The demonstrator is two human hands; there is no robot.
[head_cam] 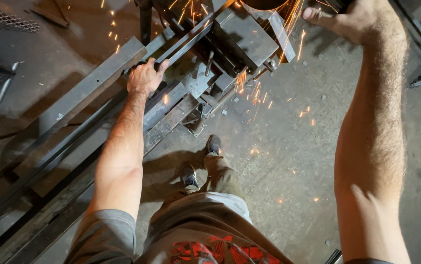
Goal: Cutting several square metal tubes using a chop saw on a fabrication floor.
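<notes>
Concrete floor (288, 161) — hands (144, 77) steadying steel bar (186, 41).

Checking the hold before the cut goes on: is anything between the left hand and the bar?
Nothing visible. The left hand lies directly on the bar, beside the saw throwing sparks.

The left hand (144, 77) lies on a long metal bar (183, 41) that runs from the lower left up into the cutting machine (242, 36). More metal bars (49, 166) lie on the floor (288, 146) left of the shoes (200, 161), and the right hand (352, 17) is right of the machine.
</notes>
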